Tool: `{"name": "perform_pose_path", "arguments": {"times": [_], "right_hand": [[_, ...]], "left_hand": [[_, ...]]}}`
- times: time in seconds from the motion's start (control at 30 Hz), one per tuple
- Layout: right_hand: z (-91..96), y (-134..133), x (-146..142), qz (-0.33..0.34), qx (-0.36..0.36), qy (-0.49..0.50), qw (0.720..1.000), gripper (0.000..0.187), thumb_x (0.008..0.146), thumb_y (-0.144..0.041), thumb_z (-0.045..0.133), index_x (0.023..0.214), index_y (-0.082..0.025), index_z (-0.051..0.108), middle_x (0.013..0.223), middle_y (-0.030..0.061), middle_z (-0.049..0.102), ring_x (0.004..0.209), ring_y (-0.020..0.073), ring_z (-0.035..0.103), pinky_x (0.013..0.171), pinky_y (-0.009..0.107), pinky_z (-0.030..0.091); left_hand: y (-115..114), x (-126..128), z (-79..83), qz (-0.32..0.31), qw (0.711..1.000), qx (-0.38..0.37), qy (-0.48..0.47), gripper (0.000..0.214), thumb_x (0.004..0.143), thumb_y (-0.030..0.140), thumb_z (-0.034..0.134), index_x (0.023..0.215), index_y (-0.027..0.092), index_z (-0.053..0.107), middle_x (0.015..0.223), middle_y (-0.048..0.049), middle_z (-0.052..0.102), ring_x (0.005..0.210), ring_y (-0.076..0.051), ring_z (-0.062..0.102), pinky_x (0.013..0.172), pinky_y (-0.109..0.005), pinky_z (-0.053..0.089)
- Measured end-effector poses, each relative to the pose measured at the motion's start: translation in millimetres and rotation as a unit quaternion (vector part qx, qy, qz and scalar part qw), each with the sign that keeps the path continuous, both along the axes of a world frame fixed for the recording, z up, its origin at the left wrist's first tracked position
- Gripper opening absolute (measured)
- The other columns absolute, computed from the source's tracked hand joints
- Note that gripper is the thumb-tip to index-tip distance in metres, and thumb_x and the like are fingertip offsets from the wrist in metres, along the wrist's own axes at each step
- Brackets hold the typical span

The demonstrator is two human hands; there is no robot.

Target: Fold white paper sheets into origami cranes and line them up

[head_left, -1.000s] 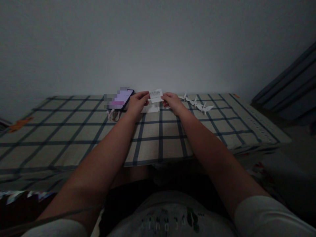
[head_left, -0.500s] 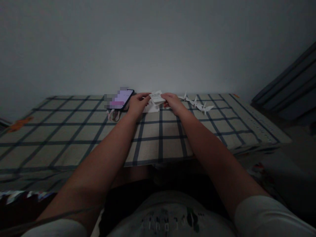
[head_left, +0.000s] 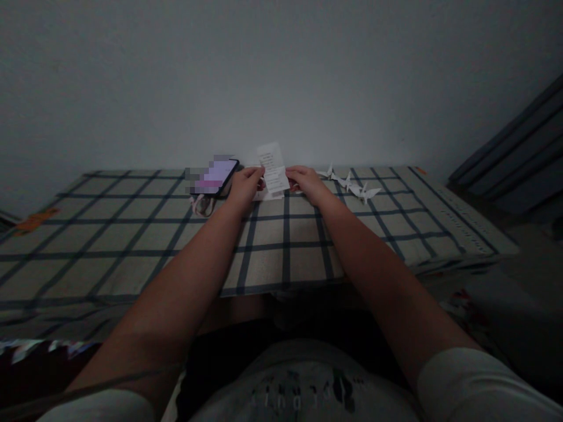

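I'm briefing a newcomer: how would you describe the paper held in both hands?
Look at the checked tablecloth by the pale wall. Near its far edge, the left hand and right hand hold a white paper between them. Held up, with lines of print, it stands apart from the sheet lying beneath and the folded birds on the right.

Print on the upper paper (head_left: 272, 158) is too small to read; it and the left hand (head_left: 246, 183) partly hide the lower paper (head_left: 261, 196). Blocky blur covers the left part of the phone (head_left: 220, 174), near the back edge of the counter (head_left: 285, 261). The picture cuts off the counter's front left corner; lettering (head_left: 461, 221) by its right edge is unreadable.
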State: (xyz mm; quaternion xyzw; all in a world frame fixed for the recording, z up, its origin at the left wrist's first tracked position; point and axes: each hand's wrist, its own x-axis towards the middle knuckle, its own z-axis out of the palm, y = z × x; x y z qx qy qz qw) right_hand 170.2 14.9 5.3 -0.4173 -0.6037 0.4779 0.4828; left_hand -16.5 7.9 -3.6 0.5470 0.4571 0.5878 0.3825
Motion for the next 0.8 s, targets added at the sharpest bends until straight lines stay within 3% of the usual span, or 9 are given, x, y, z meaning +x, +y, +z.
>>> {"name": "perform_pose_path", "arguments": {"times": [0.17, 0.3, 0.4, 0.63, 0.8], "right_hand": [[1.7, -3.7, 0.4, 0.02, 0.014, -0.021, 0.999, 0.012, 0.088, -0.024, 0.061, 0.089, -0.016, 0.069, 0.078, 0.0018, 0.067, 0.063, 0.0099, 0.056, 0.059, 0.023, 0.046], [2.2, -5.2, 0.8, 0.027, 0.035, -0.033, 0.998, 0.012, 0.088, -0.025, 0.062, 0.083, -0.015, 0.067, 0.073, -0.0008, 0.062, 0.061, 0.0086, 0.051, 0.057, 0.021, 0.042], [3.1, -6.6, 0.3, 0.025, 0.043, -0.042, 0.998, 0.016, 0.087, -0.027, 0.065, 0.076, -0.015, 0.064, 0.064, -0.003, 0.055, 0.057, 0.0079, 0.046, 0.054, 0.021, 0.038], [3.1, -9.7, -1.4, 0.034, 0.04, -0.034, 0.998, 0.021, 0.084, -0.03, 0.068, 0.072, -0.017, 0.058, 0.062, -0.0044, 0.05, 0.057, 0.0082, 0.043, 0.055, 0.022, 0.035], [1.9, -10.4, -1.0, 0.072, 0.055, -0.053, 0.994, 0.026, 0.082, -0.034, 0.07, 0.069, -0.017, 0.056, 0.06, -0.005, 0.049, 0.057, 0.0084, 0.042, 0.056, 0.023, 0.033]], "left_hand": [[1.6, 0.5, -2.8, -0.031, 1.0, 0.0, 0.004, 0.025, 0.078, 0.043, 0.066, 0.074, 0.018, 0.066, 0.066, -0.0018, 0.062, 0.057, -0.011, 0.052, 0.055, -0.024, 0.043], [4.9, -1.1, -5.1, 0.026, 0.999, 0.015, 0.026, 0.022, 0.075, 0.039, 0.072, 0.083, 0.018, 0.069, 0.066, 0.0, 0.061, 0.054, -0.01, 0.052, 0.053, -0.023, 0.044], [5.2, -1.4, -5.4, 0.038, 0.999, 0.016, 0.028, 0.032, 0.07, 0.033, 0.077, 0.097, 0.017, 0.071, 0.072, -0.0001, 0.064, 0.055, -0.01, 0.056, 0.054, -0.024, 0.048], [-1.6, 4.1, -3.9, -0.042, 0.999, -0.027, -0.012, 0.044, 0.073, 0.035, 0.078, 0.11, 0.012, 0.072, 0.094, -0.0092, 0.074, 0.075, -0.015, 0.067, 0.075, -0.031, 0.057], [-10.6, 5.9, -1.0, -0.101, 0.994, -0.047, 0.006, 0.054, 0.076, 0.052, 0.075, 0.118, 0.019, 0.071, 0.119, -0.0115, 0.071, 0.1, -0.022, 0.067, 0.075, -0.03, 0.056]]}}
